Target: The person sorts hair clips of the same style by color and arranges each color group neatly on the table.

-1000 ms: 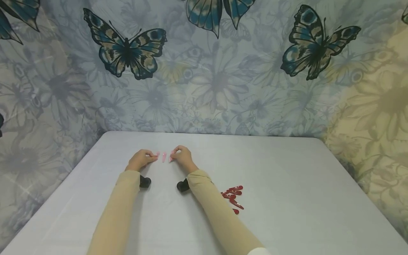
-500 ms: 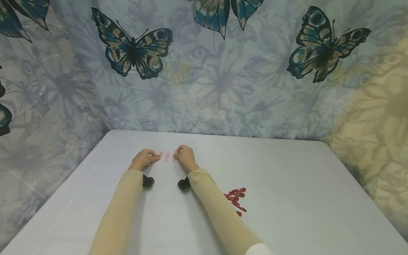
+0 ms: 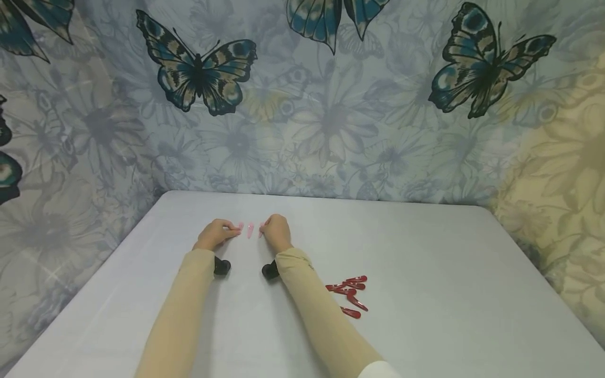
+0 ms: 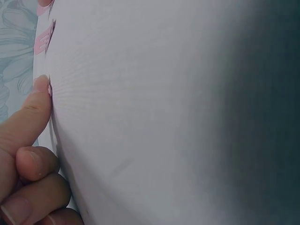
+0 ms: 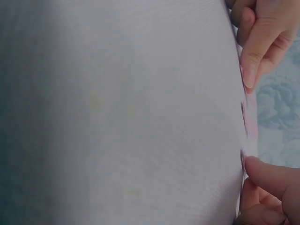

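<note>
Pink clips (image 3: 250, 231), three; red clips (image 3: 357, 303), six visible

Butterfly-and-flower wall covering (image 3: 402, 147) around a smooth white worktop (image 3: 449, 262) with rounded far corners.
The print rises behind the worktop and along both sides, blue-grey mostly, with a yellow-tinted area (image 3: 581, 142) at right; a left butterfly (image 3: 198, 76) and a right butterfly (image 3: 491, 63) spread dark-edged teal-and-cream wings, an upper-middle butterfly (image 3: 314, 23) is cropped by the top, a corner butterfly (image 3: 23, 26) sits top left, a side butterfly (image 3: 7, 170) meets the left border, a pale daisy-like flower (image 3: 331, 123) fades between, and glossy red hair clips (image 3: 356, 302) lie loosely clustered on the worktop, some overlapping.
</note>
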### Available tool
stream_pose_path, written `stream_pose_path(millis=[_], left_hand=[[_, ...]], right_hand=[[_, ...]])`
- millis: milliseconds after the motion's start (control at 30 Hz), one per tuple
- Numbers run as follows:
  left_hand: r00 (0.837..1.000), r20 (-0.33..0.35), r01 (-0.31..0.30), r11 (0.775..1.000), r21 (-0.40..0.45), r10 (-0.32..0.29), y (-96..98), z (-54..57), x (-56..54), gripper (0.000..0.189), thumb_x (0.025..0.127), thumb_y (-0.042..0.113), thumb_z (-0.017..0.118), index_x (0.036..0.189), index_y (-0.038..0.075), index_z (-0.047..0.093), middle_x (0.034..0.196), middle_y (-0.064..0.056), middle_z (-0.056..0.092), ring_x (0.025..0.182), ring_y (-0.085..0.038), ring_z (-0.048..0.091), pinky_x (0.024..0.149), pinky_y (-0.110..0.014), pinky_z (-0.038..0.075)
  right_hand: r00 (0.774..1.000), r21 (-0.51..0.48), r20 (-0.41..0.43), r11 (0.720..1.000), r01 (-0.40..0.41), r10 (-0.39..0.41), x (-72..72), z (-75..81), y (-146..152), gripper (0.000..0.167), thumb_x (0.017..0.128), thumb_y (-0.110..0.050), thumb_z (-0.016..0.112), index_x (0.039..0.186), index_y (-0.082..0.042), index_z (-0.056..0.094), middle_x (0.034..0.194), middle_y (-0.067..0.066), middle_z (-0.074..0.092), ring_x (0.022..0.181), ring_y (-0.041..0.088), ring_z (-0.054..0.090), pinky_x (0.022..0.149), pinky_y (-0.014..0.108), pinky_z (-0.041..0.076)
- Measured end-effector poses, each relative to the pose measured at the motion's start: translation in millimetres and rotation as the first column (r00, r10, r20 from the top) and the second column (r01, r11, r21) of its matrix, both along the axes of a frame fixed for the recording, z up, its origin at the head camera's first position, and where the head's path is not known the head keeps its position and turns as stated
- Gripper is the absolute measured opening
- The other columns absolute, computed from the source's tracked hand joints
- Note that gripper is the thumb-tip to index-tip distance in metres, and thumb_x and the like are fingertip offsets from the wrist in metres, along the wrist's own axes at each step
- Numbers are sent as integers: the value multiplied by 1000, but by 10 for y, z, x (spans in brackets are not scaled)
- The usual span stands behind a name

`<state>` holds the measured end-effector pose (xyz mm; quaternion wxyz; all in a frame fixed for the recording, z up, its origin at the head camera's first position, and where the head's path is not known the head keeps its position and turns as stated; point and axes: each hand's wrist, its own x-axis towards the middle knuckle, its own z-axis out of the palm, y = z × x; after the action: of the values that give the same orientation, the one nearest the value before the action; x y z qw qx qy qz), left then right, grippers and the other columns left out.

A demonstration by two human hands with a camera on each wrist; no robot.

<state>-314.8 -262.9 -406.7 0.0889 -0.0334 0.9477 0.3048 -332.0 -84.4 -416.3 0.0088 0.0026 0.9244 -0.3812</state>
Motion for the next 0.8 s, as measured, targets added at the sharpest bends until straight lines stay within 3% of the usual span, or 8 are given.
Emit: stream_pose_path(millis=[200, 300, 433, 567, 667, 700, 767, 800], left_hand=[[1000, -3, 5, 1000, 10, -5, 22, 15, 1, 30, 92, 31, 68, 101, 2, 70, 60, 4, 46, 55, -11, 42, 64, -28, 36], [1000, 2, 2, 1000, 19, -2, 2, 9, 0, 29, 92, 30, 67, 100, 2, 70, 55, 6, 43, 54, -10, 41, 67, -28, 37], [1000, 16, 5, 1000, 28, -5, -11, 1, -8, 29, 92, 30, 67, 100, 2, 69, 50, 7, 40, 52, -9, 40, 69, -29, 37], [999, 27, 17, 998, 56, -19, -7, -6, -11, 29, 92, 28, 67, 101, 1, 69, 49, 7, 39, 52, -10, 39, 68, -29, 37], [999, 35, 16, 998, 62, -18, 1, -6, -11, 30, 93, 28, 66, 103, 0, 69, 48, 7, 39, 51, -9, 38, 66, -28, 37], [999, 36, 16, 998, 59, -19, 4, -6, -9, 30, 93, 28, 66, 103, 0, 69, 48, 7, 39, 51, -10, 38, 65, -28, 37], [999, 37, 14, 999, 51, -16, 14, 6, 6, 31, 94, 28, 65, 104, 0, 69, 48, 6, 39, 51, -10, 38, 64, -28, 37], [999, 38, 13, 999, 49, -15, 19, 12, 13, 31, 94, 29, 65, 105, 0, 69, 49, 6, 40, 51, -9, 38, 64, -27, 36]], right_hand=[[1000, -109, 8, 994, 26, -25, -31, -45, 37, 9, 81, -9, 71, 80, -1, 71, 87, 10, 72, 78, 23, 66, 68, 31, 52], [1000, -157, -5, 988, 5, -6, -300, -380, 9, 9, 82, -8, 67, 80, -1, 71, 85, 10, 71, 77, 23, 66, 68, 32, 52], [993, -162, -107, 986, 27, -45, -820, -1046, -75, 12, 74, -9, 62, 71, -4, 72, 73, 7, 70, 66, 21, 62, 58, 29, 48], [994, -235, -39, 968, 86, -98, -938, -1163, -44, 18, 77, -12, 62, 83, -5, 78, 84, 9, 75, 82, 24, 68, 73, 32, 53], [994, -327, 7, 939, 104, -108, -857, -1021, 80, 21, 81, -17, 61, 89, -8, 78, 89, 6, 76, 86, 20, 68, 78, 31, 53], [995, -366, 31, 925, 103, -99, -795, -894, 146, 20, 82, -17, 61, 88, -8, 78, 89, 5, 75, 85, 19, 67, 77, 30, 52], [993, -395, 38, 912, 115, -109, -526, -520, 255, 21, 83, -16, 60, 90, -5, 77, 91, 8, 75, 78, 18, 63, 67, 28, 50], [993, -408, 70, 906, 112, -92, -368, -280, 328, 22, 86, -16, 60, 94, -4, 76, 96, 10, 75, 81, 20, 64, 67, 27, 49]])
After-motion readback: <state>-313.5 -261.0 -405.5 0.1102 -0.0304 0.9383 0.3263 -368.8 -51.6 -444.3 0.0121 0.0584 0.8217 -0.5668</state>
